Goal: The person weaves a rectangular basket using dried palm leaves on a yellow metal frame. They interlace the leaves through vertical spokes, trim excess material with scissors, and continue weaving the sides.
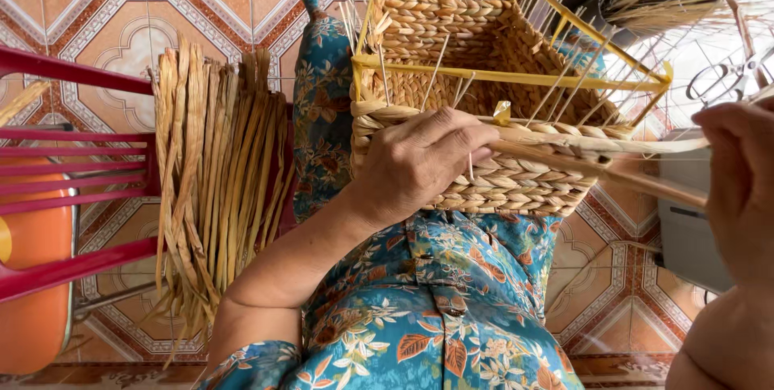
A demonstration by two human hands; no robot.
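The basket (pixel 484 116) sits on the person's lap, with a yellow frame (pixel 516 77) around its top. The left hand (pixel 423 160) presses on the front wall, fingers closed on the woven edge. The right hand (pixel 738 188) pinches a long flat strand (pixel 613 168) and holds it out to the side. The strand looks light, dry and bendy, and might crack if folded hard. Holding it near the basket seems best. More strands (pixel 214 188) hang on the red chair (pixel 72 197).

**Woven basket on lap, both hands at rim**

Left hand (pixel 419 160) pressed against half-woven basket (pixel 451 60) in yellow wire frame (pixel 516 77). Right hand (pixel 738 180) pulling flat straw strand (pixel 637 184) taut. Bundle of dried straw (pixel 214 188) draped over red chair (pixel 72 197) alongside.
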